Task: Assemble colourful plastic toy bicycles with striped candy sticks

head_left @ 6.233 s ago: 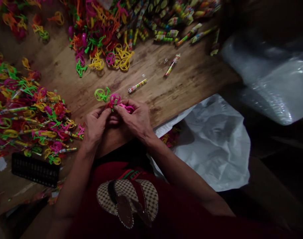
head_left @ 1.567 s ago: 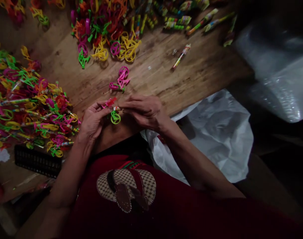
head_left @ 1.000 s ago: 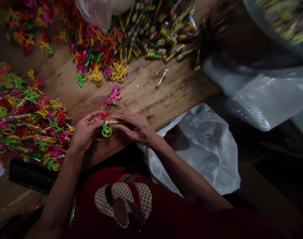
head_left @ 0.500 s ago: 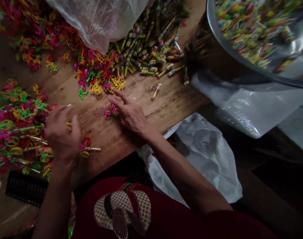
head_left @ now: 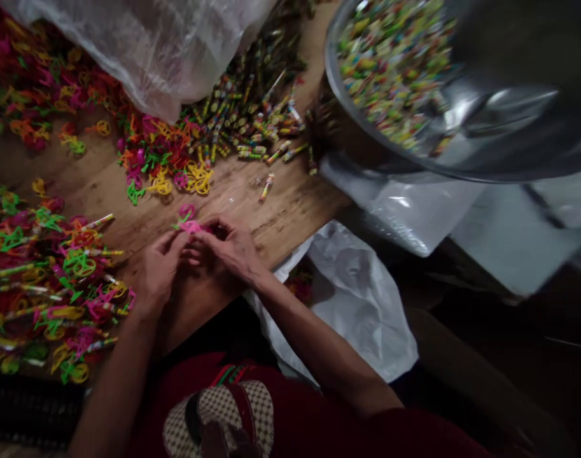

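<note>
My left hand point(head_left: 162, 266) and my right hand point(head_left: 233, 247) meet above the wooden table point(head_left: 300, 191), fingertips pinched together. Between them is a small pink plastic toy point(head_left: 191, 226) with a ring like a wheel; a bit of green shows at its left side. Fingers partly cover the toy, and both hands grip it. To the left of my left hand spreads a heap of colourful plastic toys point(head_left: 80, 262), several with wrapped candy tubes on them. Beyond my fingers lie loose yellow ring-shaped toys point(head_left: 197, 178), and a single candy tube point(head_left: 266, 187) rests apart.
A large metal bowl point(head_left: 332, 70) of wrapped candies stands at the upper right. A clear plastic bag point(head_left: 170, 63) lies over toys and a pile of candy tubes point(head_left: 228, 108). Below the table's edge hangs a white sack point(head_left: 361, 305). A dark basket point(head_left: 27, 407) is at lower left.
My left hand has come from the left heap to meet my right hand. The pink toy beside my right hand is now held between both. The camera view has shifted right.
</note>
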`<state>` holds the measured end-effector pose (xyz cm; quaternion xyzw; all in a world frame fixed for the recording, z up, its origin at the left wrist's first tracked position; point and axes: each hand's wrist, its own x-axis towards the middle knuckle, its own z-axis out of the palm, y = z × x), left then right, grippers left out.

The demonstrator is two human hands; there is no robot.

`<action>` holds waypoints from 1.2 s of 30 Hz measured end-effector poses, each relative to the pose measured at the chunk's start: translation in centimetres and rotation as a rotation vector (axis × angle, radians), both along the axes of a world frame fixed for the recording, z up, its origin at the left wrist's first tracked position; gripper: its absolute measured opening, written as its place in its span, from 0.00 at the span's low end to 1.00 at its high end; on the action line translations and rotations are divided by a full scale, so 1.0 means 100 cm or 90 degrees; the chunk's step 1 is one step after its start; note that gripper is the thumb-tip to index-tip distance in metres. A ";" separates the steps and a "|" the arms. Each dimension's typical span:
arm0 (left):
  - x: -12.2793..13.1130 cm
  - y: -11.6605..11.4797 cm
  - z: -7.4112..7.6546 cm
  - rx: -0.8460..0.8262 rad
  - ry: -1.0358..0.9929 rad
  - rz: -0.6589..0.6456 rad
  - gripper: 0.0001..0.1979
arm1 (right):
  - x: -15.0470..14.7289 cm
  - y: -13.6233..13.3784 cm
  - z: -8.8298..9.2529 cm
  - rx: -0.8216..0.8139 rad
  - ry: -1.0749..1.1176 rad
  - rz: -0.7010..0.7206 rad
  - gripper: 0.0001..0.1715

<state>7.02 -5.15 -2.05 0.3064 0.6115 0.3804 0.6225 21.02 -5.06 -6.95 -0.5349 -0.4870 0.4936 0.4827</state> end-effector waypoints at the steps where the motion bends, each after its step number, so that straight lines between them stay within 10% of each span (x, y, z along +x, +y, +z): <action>1: 0.003 0.003 0.002 0.004 -0.043 0.026 0.16 | -0.002 0.000 0.002 0.001 0.004 0.010 0.14; 8: 0.013 0.017 0.000 -0.086 -0.168 0.040 0.10 | 0.030 0.003 0.019 0.179 -0.215 0.063 0.09; 13: 0.012 0.015 -0.004 -0.077 -0.151 0.037 0.10 | 0.086 0.032 0.006 0.117 -0.470 -0.291 0.17; 16: 0.013 0.012 -0.004 -0.074 -0.160 0.038 0.11 | 0.103 0.044 -0.014 0.076 -0.585 -0.347 0.18; 21: 0.003 0.005 -0.005 -0.078 -0.169 0.039 0.09 | 0.084 0.022 -0.025 0.177 -0.539 -0.267 0.09; 27: -0.007 -0.007 -0.003 -0.131 -0.219 0.018 0.08 | 0.035 -0.016 0.005 0.245 -0.176 0.078 0.12; 36: -0.014 -0.016 -0.002 -0.147 -0.281 0.001 0.08 | 0.033 -0.014 0.013 0.250 -0.068 0.126 0.10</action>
